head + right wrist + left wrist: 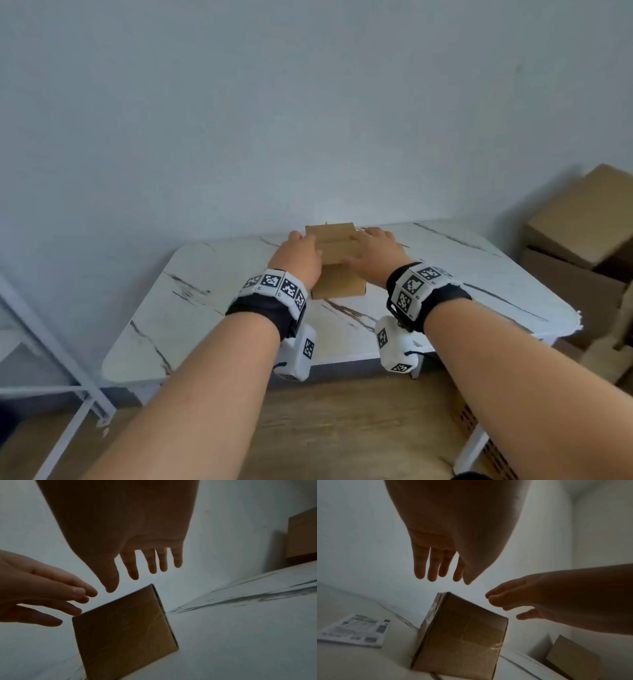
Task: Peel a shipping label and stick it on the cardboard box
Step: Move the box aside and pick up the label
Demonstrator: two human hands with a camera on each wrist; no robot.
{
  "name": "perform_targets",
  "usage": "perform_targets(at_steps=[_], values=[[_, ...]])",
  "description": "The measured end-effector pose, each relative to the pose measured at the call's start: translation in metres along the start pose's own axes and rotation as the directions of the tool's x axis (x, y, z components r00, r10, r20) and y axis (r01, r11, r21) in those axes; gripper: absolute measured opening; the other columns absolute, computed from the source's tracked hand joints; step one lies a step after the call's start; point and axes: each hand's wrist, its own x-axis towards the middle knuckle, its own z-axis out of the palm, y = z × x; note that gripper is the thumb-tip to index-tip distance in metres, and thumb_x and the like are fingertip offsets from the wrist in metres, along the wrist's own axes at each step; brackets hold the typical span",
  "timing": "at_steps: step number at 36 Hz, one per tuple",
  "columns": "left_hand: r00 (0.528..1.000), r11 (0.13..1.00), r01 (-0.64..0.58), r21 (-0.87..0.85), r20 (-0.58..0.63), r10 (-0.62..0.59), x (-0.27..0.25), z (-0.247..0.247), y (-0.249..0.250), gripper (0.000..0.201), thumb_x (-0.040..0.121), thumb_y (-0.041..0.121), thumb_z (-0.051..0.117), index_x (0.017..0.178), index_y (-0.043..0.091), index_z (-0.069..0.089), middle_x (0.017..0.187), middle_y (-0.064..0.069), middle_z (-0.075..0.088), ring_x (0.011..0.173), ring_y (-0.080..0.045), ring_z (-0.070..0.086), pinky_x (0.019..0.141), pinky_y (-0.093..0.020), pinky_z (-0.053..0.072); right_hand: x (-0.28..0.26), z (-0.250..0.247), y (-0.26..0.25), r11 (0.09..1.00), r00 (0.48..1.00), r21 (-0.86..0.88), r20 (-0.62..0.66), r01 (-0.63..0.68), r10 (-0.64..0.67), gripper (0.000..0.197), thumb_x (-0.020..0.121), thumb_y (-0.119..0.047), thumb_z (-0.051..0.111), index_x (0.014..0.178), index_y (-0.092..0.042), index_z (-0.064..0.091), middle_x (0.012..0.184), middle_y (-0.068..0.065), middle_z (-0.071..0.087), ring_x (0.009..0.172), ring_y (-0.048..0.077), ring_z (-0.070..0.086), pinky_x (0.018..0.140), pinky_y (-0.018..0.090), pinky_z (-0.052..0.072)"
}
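A small taped cardboard box stands on the white marble table, near its back edge by the wall. My left hand is over the box's left side and my right hand over its right side. In the wrist views the left hand's fingers and the right hand's fingers are straight and spread, a little above the box, holding nothing. A printed white label sheet lies flat on the table left of the box; the head view does not show it.
Several larger cardboard boxes are piled on the floor to the right of the table. A grey metal frame stands at the left. The wall rises directly behind the box. Wooden floor lies in front of the table.
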Motion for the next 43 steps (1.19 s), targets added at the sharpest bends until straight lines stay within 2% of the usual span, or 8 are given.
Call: perform_targets(at_steps=[4, 7, 21, 25, 29, 36, 39, 43], values=[[0.997, 0.999, 0.031, 0.008, 0.072, -0.031, 0.006, 0.011, -0.001, 0.036, 0.103, 0.021, 0.032, 0.126, 0.003, 0.054, 0.126, -0.018, 0.06, 0.113, -0.033, 0.058, 0.092, -0.037, 0.045, 0.002, 0.009, 0.006, 1.0, 0.999, 0.024, 0.053, 0.0, -0.001, 0.047, 0.09, -0.038, 0.052, 0.133, -0.02, 0.049, 0.129, 0.01, 0.052, 0.12, 0.029, 0.049, 0.096, 0.04, 0.045], [0.997, 0.999, 0.031, -0.02, 0.074, -0.03, 0.007, 0.017, -0.003, 0.035, 0.102, 0.02, 0.031, 0.126, 0.004, 0.052, 0.12, -0.018, 0.064, 0.109, -0.034, 0.06, 0.086, -0.036, 0.045, -0.001, 0.016, 0.008, 0.997, 0.998, 0.081, 0.067, -0.009, 0.004, 0.05, 0.09, -0.034, 0.054, 0.137, -0.019, 0.045, 0.122, 0.01, 0.053, 0.107, 0.026, 0.056, 0.084, 0.032, 0.046], [1.0, 0.999, -0.027, -0.041, -0.016, 0.026, -0.027, 0.02, 0.004, 0.037, 0.102, 0.023, 0.032, 0.129, 0.007, 0.052, 0.122, -0.015, 0.064, 0.112, -0.032, 0.06, 0.092, -0.04, 0.047, -0.028, 0.016, 0.009, 0.992, 0.999, 0.127, 0.023, -0.029, 0.026, 0.049, 0.088, -0.027, 0.053, 0.135, -0.019, 0.046, 0.121, 0.01, 0.052, 0.097, 0.026, 0.057, 0.074, 0.028, 0.045], [0.999, 0.994, -0.051, -0.094, -0.001, 0.051, -0.038, 0.018, 0.002, 0.036, 0.102, 0.022, 0.034, 0.131, 0.008, 0.05, 0.126, -0.014, 0.062, 0.115, -0.03, 0.058, 0.096, -0.039, 0.046, -0.037, 0.013, 0.008, 0.995, 0.999, 0.097, 0.016, -0.038, 0.037, 0.049, 0.086, -0.027, 0.052, 0.134, -0.018, 0.048, 0.127, 0.012, 0.049, 0.112, 0.029, 0.052, 0.089, 0.034, 0.048], [0.998, 0.992, -0.062, -0.105, 0.001, 0.063, -0.043, 0.011, -0.008, 0.039, 0.101, 0.021, 0.036, 0.137, 0.009, 0.046, 0.136, -0.012, 0.055, 0.123, -0.029, 0.053, 0.101, -0.038, 0.043, -0.043, 0.011, -0.004, 0.998, 0.999, 0.053, -0.043, 0.022, -0.019, 0.055, 0.085, -0.023, 0.053, 0.139, -0.016, 0.047, 0.144, 0.011, 0.04, 0.134, 0.03, 0.035, 0.11, 0.04, 0.036], [0.996, 0.995, 0.091, -0.029, 0.019, -0.09, -0.047, -0.008, -0.057, 0.042, 0.095, 0.008, 0.038, 0.135, 0.009, 0.05, 0.136, -0.015, 0.051, 0.119, -0.033, 0.055, 0.097, -0.037, 0.043, -0.036, 0.025, -0.056, 0.977, 0.981, 0.088, -0.052, 0.193, -0.189, 0.045, 0.089, -0.012, 0.048, 0.134, -0.012, 0.053, 0.138, 0.007, 0.049, 0.129, 0.028, 0.045, 0.101, 0.032, 0.04], [0.989, 0.99, 0.144, 0.007, 0.017, -0.144, -0.051, -0.011, -0.08, 0.04, 0.095, 0.008, 0.039, 0.132, 0.008, 0.052, 0.133, -0.017, 0.052, 0.117, -0.034, 0.056, 0.095, -0.038, 0.045, -0.033, 0.038, -0.08, 0.969, 0.974, 0.101, 0.017, 0.223, -0.226, 0.05, 0.09, -0.006, 0.045, 0.14, -0.009, 0.047, 0.146, 0.007, 0.044, 0.134, 0.025, 0.042, 0.11, 0.034, 0.037], [0.982, 0.983, 0.185, 0.012, 0.033, -0.185, -0.057, -0.011, -0.102, 0.044, 0.095, 0.006, 0.038, 0.137, 0.011, 0.048, 0.138, -0.014, 0.048, 0.121, -0.033, 0.054, 0.099, -0.038, 0.043, -0.026, 0.058, -0.104, 0.978, 0.968, 0.063, 0.141, 0.2, -0.208, 0.047, 0.09, -0.001, 0.043, 0.136, -0.006, 0.049, 0.144, 0.011, 0.045, 0.131, 0.027, 0.046, 0.108, 0.037, 0.041]])
